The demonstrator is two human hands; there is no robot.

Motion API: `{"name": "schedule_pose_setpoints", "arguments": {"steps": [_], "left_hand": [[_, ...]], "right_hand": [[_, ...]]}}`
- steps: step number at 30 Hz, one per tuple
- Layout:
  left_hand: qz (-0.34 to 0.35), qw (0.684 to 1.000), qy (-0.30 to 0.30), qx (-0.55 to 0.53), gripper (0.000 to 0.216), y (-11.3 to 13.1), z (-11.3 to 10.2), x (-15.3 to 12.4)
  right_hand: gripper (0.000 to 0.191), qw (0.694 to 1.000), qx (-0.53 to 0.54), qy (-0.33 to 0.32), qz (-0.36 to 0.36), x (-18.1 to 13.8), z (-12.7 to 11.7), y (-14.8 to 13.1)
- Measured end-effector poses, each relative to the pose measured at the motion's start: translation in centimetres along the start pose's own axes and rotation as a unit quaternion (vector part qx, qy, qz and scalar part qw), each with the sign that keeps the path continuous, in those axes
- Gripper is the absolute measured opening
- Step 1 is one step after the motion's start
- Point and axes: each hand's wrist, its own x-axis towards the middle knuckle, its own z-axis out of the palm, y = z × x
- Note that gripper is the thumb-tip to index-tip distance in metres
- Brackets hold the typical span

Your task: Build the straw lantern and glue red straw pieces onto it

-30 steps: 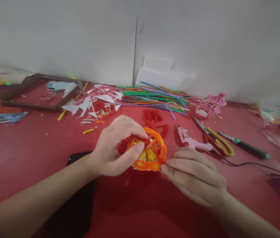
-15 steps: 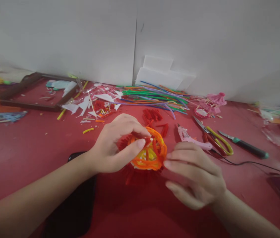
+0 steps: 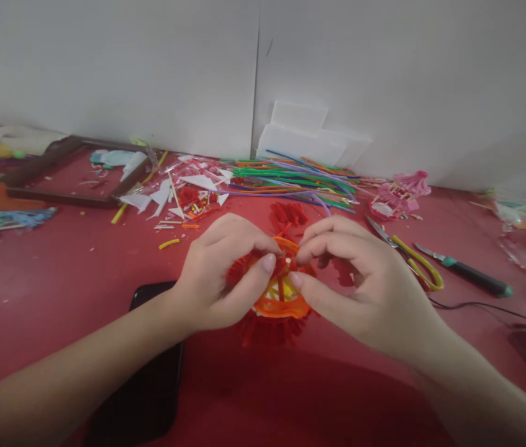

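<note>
A round craft point(image 3: 284, 308) with an orange ring, yellow inside and a fringe of red strips sits on the table between my hands. A pale stick end point(image 3: 287, 263) stands up near its middle. My left hand point(image 3: 225, 273) is over its left side, thumb and forefinger closed on a small red piece point(image 3: 277, 266), partly hidden by the fingers. My right hand point(image 3: 360, 279) reaches over the right side. Its thumb and fingertips are apart close to the stick, with nothing visible between them. Red short strips point(image 3: 288, 214) lie just behind the craft.
Coloured pipe cleaners point(image 3: 290, 177) and white scraps point(image 3: 192, 183) lie along the back. To the right are scissors point(image 3: 412, 257), a craft knife point(image 3: 472, 275), a black cable point(image 3: 477, 307) and a pink craft point(image 3: 402, 192). A black phone-like slab point(image 3: 151, 379) lies under my left forearm.
My right hand has moved up and left from beside the ring to over the craft, now covering the pink glue gun. My left hand keeps its pinch in nearly the same place.
</note>
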Motion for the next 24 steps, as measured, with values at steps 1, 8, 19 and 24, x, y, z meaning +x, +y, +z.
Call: {"name": "schedule_pose_setpoints", "arguments": {"steps": [1,8,19,24], "left_hand": [[0.003,1.0,0.0,0.003,0.011,0.11,-0.03,0.02],[0.004,1.0,0.005,0.016,0.012,0.79,0.02,-0.01],[-0.03,0.998,-0.022,-0.048,0.01,0.41,-0.06,-0.01],[-0.028,0.996,-0.032,-0.072,0.008,0.35,0.0,-0.02]], "right_hand": [[0.004,1.0,0.003,-0.006,0.001,0.05,-0.1,-0.01],[0.009,0.999,0.022,-0.02,-0.018,0.17,-0.31,0.17],[0.012,0.997,0.06,-0.006,-0.057,0.11,0.19,0.81],[0.013,0.996,0.07,-0.016,-0.058,0.11,0.29,0.8]]}}
